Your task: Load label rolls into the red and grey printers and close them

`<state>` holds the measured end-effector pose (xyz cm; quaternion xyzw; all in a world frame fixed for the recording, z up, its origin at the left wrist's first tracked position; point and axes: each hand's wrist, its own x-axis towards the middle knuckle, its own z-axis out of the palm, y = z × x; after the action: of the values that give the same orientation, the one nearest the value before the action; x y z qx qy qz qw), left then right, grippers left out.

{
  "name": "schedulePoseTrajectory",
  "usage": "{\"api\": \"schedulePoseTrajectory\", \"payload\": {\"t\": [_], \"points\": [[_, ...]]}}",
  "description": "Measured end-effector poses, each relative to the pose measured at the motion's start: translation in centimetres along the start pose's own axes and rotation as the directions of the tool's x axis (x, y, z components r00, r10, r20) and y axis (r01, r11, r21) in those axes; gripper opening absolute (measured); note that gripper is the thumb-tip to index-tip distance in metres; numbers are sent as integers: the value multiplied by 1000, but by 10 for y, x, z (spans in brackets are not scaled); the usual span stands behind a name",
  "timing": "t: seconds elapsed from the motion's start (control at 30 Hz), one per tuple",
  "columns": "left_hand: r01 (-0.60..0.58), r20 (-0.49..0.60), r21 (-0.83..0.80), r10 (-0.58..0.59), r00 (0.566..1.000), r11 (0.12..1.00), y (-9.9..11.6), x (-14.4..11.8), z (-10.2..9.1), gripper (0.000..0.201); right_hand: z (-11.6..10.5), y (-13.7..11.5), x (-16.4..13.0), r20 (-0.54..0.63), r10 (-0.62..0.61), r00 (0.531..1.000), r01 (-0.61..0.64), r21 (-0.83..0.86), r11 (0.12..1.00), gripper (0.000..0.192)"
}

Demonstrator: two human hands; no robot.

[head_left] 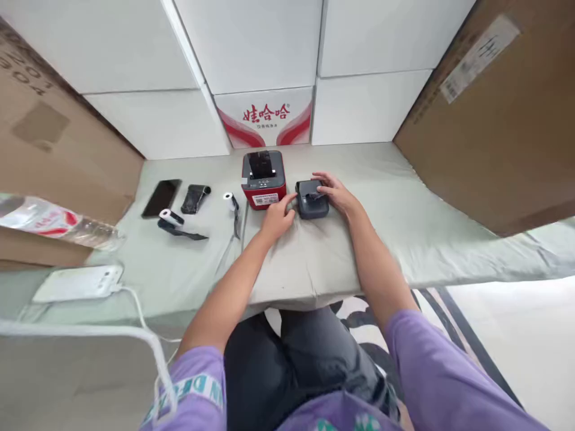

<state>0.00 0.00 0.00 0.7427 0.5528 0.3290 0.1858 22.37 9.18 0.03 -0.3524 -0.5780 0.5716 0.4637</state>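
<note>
Both hands resting loosely on small dark device (312,199) mid-counter (404,215): right hand (335,194) on top, left hand (277,218) alongside. Behind: red printer (263,179); white carton (266,117) printed 娃哈哈.

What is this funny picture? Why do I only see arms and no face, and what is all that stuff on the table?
The camera sits on a person's head and looks down, so you see what they see: their own two arms, purple sleeves and lap. No robot here, just bare hands.

The right hand rests on top of a small dark grey box. The left hand touches that box's near side, right in front of a red and black machine, which looks like a little printer.

All this lies on a table with a pale green cloth. Further left are a small white roll, a black phone, another dark gadget, a white power bank with a cable, and a plastic bottle. White and brown boxes stand behind.
</note>
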Motion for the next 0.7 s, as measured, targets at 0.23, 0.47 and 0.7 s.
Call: {"api": "schedulePoseTrajectory", "payload": {"t": [0.23, 0.47, 0.7], "points": [[-71, 13, 41, 71, 997, 997, 2, -2, 1, 64, 1, 3, -3, -55, 44, 998, -40, 78, 996, 60], [-112, 11, -17, 112, 994, 994, 0, -2, 2, 63, 3, -4, 2, -123, 101, 987, -103, -8, 995, 56], [-128, 4, 30, 128, 992, 991, 1, -3, 0, 60, 2, -18, -35, -299, 41, 953, -233, -641, 731, 50]]}}
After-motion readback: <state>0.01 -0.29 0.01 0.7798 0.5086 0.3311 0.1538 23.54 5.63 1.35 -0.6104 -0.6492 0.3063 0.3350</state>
